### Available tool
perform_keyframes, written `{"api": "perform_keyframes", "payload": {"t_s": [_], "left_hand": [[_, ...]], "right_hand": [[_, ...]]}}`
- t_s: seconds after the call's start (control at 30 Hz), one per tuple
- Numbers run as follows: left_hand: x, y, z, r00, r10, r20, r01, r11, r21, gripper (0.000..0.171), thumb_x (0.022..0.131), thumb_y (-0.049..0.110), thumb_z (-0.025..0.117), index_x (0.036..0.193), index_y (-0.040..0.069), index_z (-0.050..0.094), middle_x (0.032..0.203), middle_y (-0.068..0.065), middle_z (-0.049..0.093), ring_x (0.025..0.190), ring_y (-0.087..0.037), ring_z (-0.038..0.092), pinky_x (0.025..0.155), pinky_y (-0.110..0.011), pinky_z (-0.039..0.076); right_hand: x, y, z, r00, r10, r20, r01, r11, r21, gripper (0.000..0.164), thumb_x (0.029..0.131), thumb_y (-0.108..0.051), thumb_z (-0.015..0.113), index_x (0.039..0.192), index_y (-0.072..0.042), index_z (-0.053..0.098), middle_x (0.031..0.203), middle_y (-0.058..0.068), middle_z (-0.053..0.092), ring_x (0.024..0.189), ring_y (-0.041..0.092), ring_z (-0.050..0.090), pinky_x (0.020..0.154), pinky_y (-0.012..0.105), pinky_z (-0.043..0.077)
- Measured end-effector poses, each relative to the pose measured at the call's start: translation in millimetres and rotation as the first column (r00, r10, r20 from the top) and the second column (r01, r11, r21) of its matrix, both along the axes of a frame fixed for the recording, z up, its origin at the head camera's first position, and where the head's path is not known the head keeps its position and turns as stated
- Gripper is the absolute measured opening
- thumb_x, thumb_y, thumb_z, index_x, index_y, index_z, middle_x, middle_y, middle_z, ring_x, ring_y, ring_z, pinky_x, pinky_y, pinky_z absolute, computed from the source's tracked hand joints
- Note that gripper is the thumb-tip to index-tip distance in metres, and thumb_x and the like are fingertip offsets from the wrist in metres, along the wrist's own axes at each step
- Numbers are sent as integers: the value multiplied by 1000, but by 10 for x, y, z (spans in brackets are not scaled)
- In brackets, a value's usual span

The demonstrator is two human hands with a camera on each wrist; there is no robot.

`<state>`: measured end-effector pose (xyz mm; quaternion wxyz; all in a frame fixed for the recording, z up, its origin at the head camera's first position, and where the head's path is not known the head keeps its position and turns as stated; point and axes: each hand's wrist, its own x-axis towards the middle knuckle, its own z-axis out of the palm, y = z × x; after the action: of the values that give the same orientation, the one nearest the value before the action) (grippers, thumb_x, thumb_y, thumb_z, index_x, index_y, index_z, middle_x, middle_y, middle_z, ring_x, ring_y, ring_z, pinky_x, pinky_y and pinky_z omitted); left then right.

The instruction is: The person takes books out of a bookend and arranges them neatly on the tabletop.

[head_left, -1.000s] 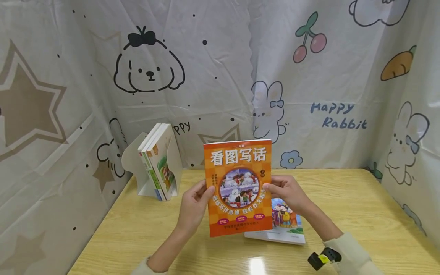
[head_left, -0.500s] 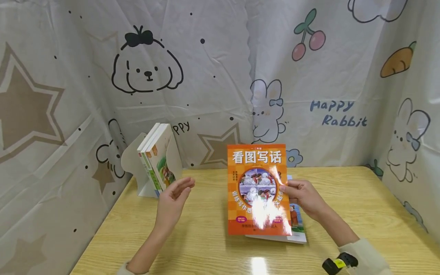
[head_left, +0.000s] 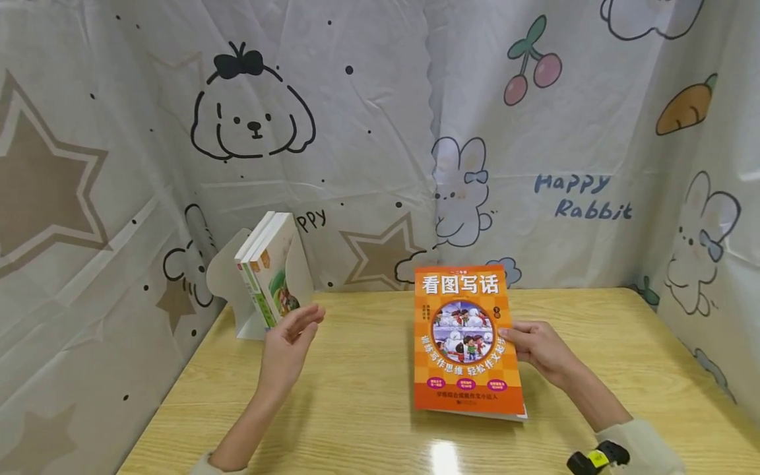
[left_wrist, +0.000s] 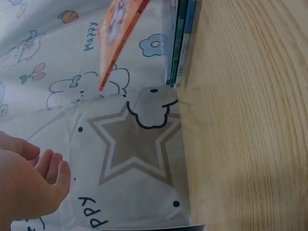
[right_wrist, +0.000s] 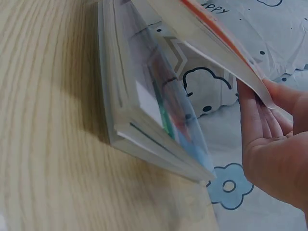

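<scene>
An orange picture-cover book [head_left: 466, 336] with Chinese lettering faces up toward the head camera. My right hand [head_left: 543, 349] pinches its right edge, thumb on the cover and fingers underneath. Beneath it lies a stack of books [right_wrist: 156, 151] on the table, mostly hidden in the head view. In the right wrist view a gap shows between the tilted orange book [right_wrist: 216, 45] and that stack. Off to the left, my left hand [head_left: 285, 359] holds nothing; its fingers are loosely bent, in front of the upright books [head_left: 274, 264].
A white bookend [head_left: 228, 280] supports the upright books at the table's back left. The light wood table [head_left: 350, 389] meets a patterned cloth [head_left: 380, 132] at the back and sides. A dark watch-like device [head_left: 596, 458] is on the right sleeve.
My left hand has let go of the orange book and moved left. My right hand has carried the book right and lower, over the stack, covering most of it in the head view.
</scene>
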<state>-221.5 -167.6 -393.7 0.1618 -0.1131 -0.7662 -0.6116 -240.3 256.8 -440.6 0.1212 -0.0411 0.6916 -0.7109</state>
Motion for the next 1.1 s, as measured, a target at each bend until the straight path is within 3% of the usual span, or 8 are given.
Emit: {"api": "perform_keyframes", "payload": {"t_s": [0.53,0.77,1.1], "left_hand": [[1,-50,1,1000,3,-1,-3,1000,-8,26,92,10,56,118,8,59,111,-3,63,103,-14,58,88,-22,44],[-2,-71,-7,1000,15,-1,-15,1000,-6,26,92,10,56,118,7,59,111,-4,64,103,-14,58,88,-22,44],[-16,-117,-43,1000,29,5,-29,1000,-1,28,92,11,57,119,4,58,112,-5,63,103,-14,58,87,-21,45]], "right_hand": [[-40,168,-264,992,-12,122,12,1000,0,52,91,-21,60,123,18,45,99,17,65,88,27,65,78,39,51],[-67,185,-287,984,-18,178,25,999,-35,51,91,-19,60,124,16,45,98,17,66,87,28,65,77,38,51],[-98,160,-289,971,-67,228,68,998,1,53,90,-19,60,125,17,43,96,17,66,85,28,66,75,38,51]]}}
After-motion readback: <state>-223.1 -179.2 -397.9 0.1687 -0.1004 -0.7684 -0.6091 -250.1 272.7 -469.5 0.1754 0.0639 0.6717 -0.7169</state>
